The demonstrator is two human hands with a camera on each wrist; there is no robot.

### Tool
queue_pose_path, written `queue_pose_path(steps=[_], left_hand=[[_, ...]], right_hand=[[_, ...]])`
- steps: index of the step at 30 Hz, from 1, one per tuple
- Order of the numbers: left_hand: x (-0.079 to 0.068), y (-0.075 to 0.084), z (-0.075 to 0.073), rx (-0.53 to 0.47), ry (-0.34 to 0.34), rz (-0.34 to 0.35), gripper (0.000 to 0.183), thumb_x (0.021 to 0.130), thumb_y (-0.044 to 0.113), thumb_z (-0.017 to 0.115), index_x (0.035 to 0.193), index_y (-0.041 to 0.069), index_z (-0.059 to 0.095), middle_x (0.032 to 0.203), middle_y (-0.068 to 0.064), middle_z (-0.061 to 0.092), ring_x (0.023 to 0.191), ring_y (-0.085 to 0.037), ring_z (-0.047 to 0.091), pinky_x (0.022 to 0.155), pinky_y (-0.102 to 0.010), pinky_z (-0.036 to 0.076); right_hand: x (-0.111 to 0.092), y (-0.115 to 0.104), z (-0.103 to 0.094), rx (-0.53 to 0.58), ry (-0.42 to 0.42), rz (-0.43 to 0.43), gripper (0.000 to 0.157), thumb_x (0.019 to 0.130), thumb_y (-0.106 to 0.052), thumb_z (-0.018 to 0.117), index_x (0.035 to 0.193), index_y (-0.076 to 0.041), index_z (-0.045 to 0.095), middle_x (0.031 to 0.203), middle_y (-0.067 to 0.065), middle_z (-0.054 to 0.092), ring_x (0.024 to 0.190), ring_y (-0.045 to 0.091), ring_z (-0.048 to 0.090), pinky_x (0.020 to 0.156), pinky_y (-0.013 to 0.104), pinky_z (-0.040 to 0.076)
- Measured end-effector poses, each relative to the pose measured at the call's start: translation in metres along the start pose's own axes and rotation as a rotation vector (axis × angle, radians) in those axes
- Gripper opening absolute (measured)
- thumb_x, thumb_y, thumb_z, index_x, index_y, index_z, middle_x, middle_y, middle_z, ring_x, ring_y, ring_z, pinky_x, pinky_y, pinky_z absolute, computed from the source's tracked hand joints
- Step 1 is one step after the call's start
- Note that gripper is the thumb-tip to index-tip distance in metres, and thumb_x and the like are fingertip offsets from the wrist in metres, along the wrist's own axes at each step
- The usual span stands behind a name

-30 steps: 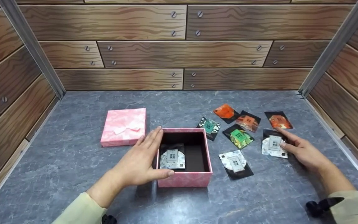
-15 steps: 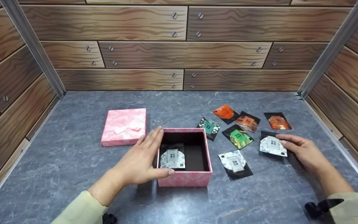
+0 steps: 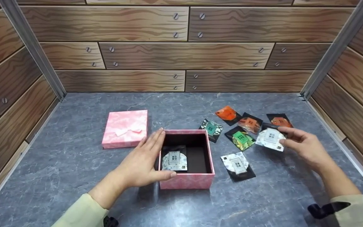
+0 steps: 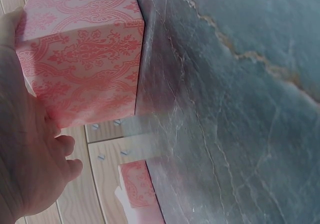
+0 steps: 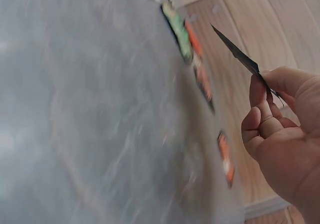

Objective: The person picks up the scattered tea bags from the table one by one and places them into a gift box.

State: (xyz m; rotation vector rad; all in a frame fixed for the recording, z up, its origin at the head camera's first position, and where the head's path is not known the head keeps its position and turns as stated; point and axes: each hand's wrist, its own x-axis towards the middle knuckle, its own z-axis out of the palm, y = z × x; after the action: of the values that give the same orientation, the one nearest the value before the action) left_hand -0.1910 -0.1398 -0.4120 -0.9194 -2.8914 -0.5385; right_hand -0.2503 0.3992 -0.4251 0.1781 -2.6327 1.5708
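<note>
My left hand point(image 3: 135, 165) rests against the left side of an uncovered pink box point(image 3: 187, 182), fingers straight along the wall and thumb at the front rim. In the left wrist view its palm lies beside the patterned box wall point(image 4: 90, 77). Inside the box, a white-and-black sachet point(image 3: 174, 160) lies flat at the left. My right hand point(image 3: 309, 149) pinches another white-and-black sachet point(image 3: 269, 138) by its right edge. The right wrist view shows this thin sachet point(image 5: 240, 57) edge-on between thumb and fingers, raised off the table.
A pink lid point(image 3: 126, 126) with a bow lies left of the box. Right of the box are a white sachet point(image 3: 238, 166), a green one point(image 3: 241, 138), a teal one point(image 3: 211, 129) and several orange ones point(image 3: 228, 114). Wood-patterned walls point(image 3: 143, 55) enclose the grey table point(image 3: 74, 164).
My right hand has lifted the white-and-black sachet off the table and carried it slightly left and away from me. My left hand and the box have stayed put.
</note>
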Motion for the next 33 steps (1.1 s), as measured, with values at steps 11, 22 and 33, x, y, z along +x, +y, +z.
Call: queue_pose_path(steps=[11, 22, 33], left_hand=[[0.000, 0.000, 0.000, 0.001, -0.002, -0.001, 0.125, 0.089, 0.084, 0.053, 0.169, -0.001, 0.009, 0.177, -0.014, 0.006, 0.162, -0.031, 0.012, 0.130, -0.053, 0.015], [0.000, 0.000, 0.001, -0.004, 0.005, 0.003, 0.124, 0.089, 0.083, 0.055, 0.169, -0.001, 0.009, 0.177, -0.014, 0.006, 0.162, -0.030, 0.012, 0.130, -0.053, 0.014], [0.000, 0.000, 0.000, 0.008, -0.005, -0.006, 0.125, 0.089, 0.085, 0.052, 0.169, 0.000, 0.008, 0.177, -0.013, 0.005, 0.163, -0.029, 0.011, 0.130, -0.053, 0.014]], right_hand=[[0.001, -0.063, 0.030, -0.021, -0.030, -0.102, 0.050, 0.098, -0.014, 0.078, 0.143, 0.003, 0.064, 0.115, -0.010, 0.071, 0.093, 0.005, 0.069, 0.077, 0.019, 0.058], [-0.002, -0.115, 0.070, 0.077, -0.142, -0.246, 0.059, 0.091, 0.006, 0.078, 0.147, 0.004, 0.060, 0.100, 0.018, 0.072, 0.085, 0.012, 0.071, 0.070, 0.022, 0.060], [-0.003, -0.145, 0.113, 0.049, -0.264, -0.297, 0.056, 0.091, 0.000, 0.080, 0.144, 0.001, 0.064, 0.121, 0.017, 0.072, 0.104, 0.022, 0.071, 0.082, 0.026, 0.061]])
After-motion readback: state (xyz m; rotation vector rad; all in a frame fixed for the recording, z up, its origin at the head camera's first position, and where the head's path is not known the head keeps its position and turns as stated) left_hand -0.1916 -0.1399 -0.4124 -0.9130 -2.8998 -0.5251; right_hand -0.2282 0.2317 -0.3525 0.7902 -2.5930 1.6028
